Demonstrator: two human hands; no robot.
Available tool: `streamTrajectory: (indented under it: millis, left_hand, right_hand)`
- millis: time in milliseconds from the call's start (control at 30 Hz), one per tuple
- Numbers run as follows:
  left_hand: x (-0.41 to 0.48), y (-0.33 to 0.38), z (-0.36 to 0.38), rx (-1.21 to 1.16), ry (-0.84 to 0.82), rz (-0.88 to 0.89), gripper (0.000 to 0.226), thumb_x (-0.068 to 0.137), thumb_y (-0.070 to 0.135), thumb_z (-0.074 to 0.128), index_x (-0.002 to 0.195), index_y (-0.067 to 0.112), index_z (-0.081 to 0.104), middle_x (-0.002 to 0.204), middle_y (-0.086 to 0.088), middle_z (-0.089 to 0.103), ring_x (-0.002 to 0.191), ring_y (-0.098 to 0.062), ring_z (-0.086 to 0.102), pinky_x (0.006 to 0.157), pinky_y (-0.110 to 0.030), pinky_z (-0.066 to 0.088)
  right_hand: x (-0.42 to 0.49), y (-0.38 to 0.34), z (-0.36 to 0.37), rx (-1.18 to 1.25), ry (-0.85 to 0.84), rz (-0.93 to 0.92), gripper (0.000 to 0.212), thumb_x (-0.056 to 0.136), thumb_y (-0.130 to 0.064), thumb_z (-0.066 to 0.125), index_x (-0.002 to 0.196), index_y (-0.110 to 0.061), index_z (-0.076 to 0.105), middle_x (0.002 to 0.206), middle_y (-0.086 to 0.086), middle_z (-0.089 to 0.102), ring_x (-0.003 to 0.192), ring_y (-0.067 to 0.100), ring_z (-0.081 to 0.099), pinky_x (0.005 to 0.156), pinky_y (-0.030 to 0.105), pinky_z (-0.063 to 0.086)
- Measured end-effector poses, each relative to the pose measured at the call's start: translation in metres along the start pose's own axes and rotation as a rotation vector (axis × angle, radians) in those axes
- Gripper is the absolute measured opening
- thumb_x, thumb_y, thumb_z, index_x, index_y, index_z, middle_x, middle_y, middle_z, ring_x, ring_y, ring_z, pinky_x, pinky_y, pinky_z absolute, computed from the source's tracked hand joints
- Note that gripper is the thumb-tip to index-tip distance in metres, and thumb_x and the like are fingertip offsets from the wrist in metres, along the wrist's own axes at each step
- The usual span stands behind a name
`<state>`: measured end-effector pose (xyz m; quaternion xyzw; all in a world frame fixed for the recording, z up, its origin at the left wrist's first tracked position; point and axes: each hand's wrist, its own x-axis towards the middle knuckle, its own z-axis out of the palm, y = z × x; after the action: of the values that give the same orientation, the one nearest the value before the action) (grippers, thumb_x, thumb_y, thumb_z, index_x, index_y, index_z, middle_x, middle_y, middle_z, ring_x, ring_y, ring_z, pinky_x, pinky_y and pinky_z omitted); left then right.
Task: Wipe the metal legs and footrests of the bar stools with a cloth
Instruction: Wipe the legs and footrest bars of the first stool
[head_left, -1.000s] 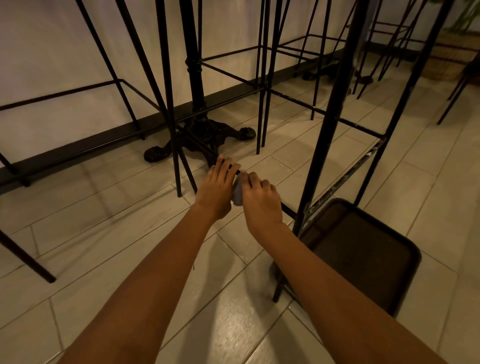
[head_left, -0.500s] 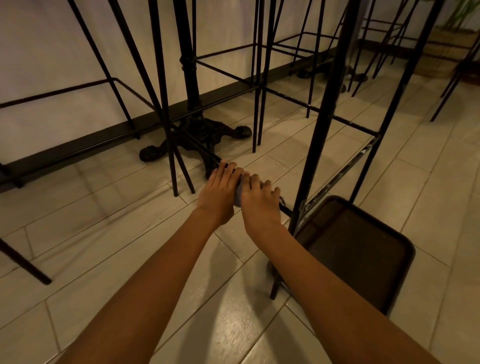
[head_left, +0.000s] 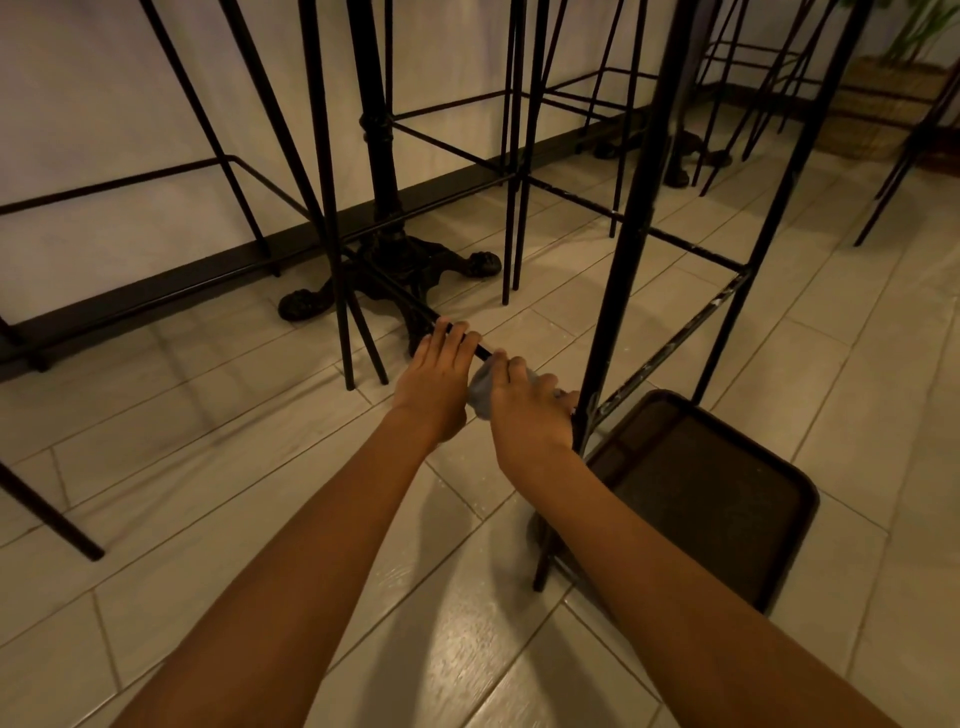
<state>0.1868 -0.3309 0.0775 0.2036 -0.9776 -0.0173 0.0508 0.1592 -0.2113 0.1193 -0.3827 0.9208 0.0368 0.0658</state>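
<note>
A black metal bar stool stands close in front of me; its near leg (head_left: 631, 234) rises through the middle right of the view. Its low footrest bar (head_left: 415, 306) runs leftward from that leg. My right hand (head_left: 524, 410) grips a small grey cloth (head_left: 480, 387) wrapped on this bar, right beside the leg. My left hand (head_left: 436, 379) rests on the same bar just to the left, its fingers lying straight over it. Another footrest bar (head_left: 675, 338), with scuffed paint, runs back to the right.
A dark brown tray (head_left: 727, 499) lies on the tiled floor under the stool. A cast-iron table base (head_left: 389, 270) with clawed feet stands behind the hands. More black stools line the white wall, and a wicker planter (head_left: 883, 98) sits at the far right.
My right hand with the cloth has slid right along the footrest bar until it reaches the stool leg. My left hand has stayed on the bar. The view moved slightly.
</note>
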Motion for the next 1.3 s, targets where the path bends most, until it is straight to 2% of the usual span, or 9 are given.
streamTrajectory:
  millis: [200, 400, 500, 667, 800, 900, 1000, 1167, 1300]
  left_hand:
    - [-0.002, 0.004, -0.005, -0.044, 0.017, -0.013, 0.08, 0.083, 0.002, 0.052, 0.147, 0.008, 0.005, 0.156, -0.01, 0.002, 0.145, -0.029, -0.009, 0.12, -0.038, 0.002]
    - [-0.001, 0.004, -0.003, -0.032, 0.014, -0.02, 0.082, 0.083, 0.003, 0.053, 0.147, 0.009, 0.003, 0.157, -0.01, 0.001, 0.145, -0.029, -0.009, 0.12, -0.039, 0.002]
    - [-0.001, 0.004, -0.003, -0.01, 0.0, -0.026, 0.083, 0.083, 0.006, 0.055, 0.147, 0.009, 0.002, 0.157, -0.011, -0.001, 0.145, -0.03, -0.01, 0.119, -0.038, 0.0]
    - [0.0, 0.004, -0.005, 0.005, -0.03, -0.033, 0.085, 0.084, 0.007, 0.056, 0.147, 0.009, -0.001, 0.157, -0.011, -0.005, 0.144, -0.029, -0.012, 0.118, -0.037, -0.001]
    - [0.001, 0.005, -0.003, -0.012, -0.033, -0.052, 0.085, 0.084, 0.006, 0.055, 0.147, 0.009, -0.001, 0.157, -0.01, -0.006, 0.144, -0.029, -0.013, 0.118, -0.037, -0.002]
    - [0.001, 0.007, -0.003, -0.006, -0.049, -0.06, 0.083, 0.085, 0.007, 0.052, 0.147, 0.009, -0.003, 0.157, -0.011, -0.008, 0.144, -0.029, -0.015, 0.118, -0.038, -0.003]
    - [0.001, 0.008, -0.004, 0.007, -0.06, -0.063, 0.083, 0.086, 0.008, 0.051, 0.147, 0.009, -0.005, 0.157, -0.011, -0.009, 0.144, -0.029, -0.016, 0.118, -0.038, -0.004]
    - [-0.001, 0.009, -0.006, 0.033, -0.068, -0.064, 0.087, 0.085, 0.009, 0.055, 0.147, 0.007, -0.006, 0.157, -0.012, -0.01, 0.144, -0.029, -0.015, 0.118, -0.038, -0.003]
    - [-0.004, 0.012, -0.003, 0.074, -0.073, -0.074, 0.086, 0.088, 0.011, 0.049, 0.144, 0.004, -0.016, 0.154, -0.015, -0.021, 0.143, -0.029, -0.019, 0.117, -0.037, -0.006]
  right_hand:
    - [-0.01, 0.002, 0.006, -0.119, 0.042, -0.012, 0.084, 0.084, -0.012, 0.057, 0.143, -0.001, -0.002, 0.143, 0.024, 0.015, 0.115, 0.053, 0.037, 0.094, 0.05, 0.043]
    - [-0.013, -0.003, 0.012, -0.256, 0.039, 0.037, 0.077, 0.089, -0.011, 0.05, 0.139, 0.01, -0.006, 0.139, 0.037, 0.017, 0.119, 0.059, 0.032, 0.093, 0.047, 0.046]
    - [-0.006, -0.003, 0.005, -0.247, -0.001, 0.035, 0.082, 0.088, -0.013, 0.052, 0.14, 0.008, -0.009, 0.14, 0.034, 0.018, 0.118, 0.057, 0.036, 0.089, 0.046, 0.047]
    - [-0.002, -0.004, 0.0, -0.243, 0.002, 0.033, 0.081, 0.09, -0.011, 0.05, 0.14, 0.008, -0.01, 0.142, 0.033, 0.018, 0.121, 0.056, 0.036, 0.095, 0.051, 0.044]
    - [-0.007, -0.004, 0.012, -0.375, 0.041, 0.039, 0.071, 0.093, -0.012, 0.042, 0.136, 0.016, -0.007, 0.136, 0.039, 0.024, 0.115, 0.055, 0.041, 0.085, 0.045, 0.049]
    - [-0.007, -0.003, 0.021, -0.453, 0.06, 0.062, 0.064, 0.093, -0.008, 0.039, 0.135, 0.019, -0.001, 0.131, 0.043, 0.03, 0.115, 0.057, 0.04, 0.084, 0.05, 0.048]
    - [-0.006, -0.002, 0.017, -0.518, 0.069, 0.027, 0.066, 0.092, -0.009, 0.043, 0.135, 0.019, 0.001, 0.13, 0.044, 0.03, 0.113, 0.057, 0.041, 0.083, 0.049, 0.05]
    - [-0.005, 0.002, 0.006, -0.399, 0.101, -0.008, 0.075, 0.092, -0.013, 0.048, 0.137, 0.014, -0.006, 0.131, 0.039, 0.031, 0.113, 0.051, 0.046, 0.088, 0.045, 0.05]
    - [-0.007, 0.001, 0.013, -0.44, 0.131, -0.017, 0.07, 0.092, -0.013, 0.045, 0.136, 0.016, -0.002, 0.128, 0.042, 0.034, 0.11, 0.051, 0.047, 0.084, 0.045, 0.05]
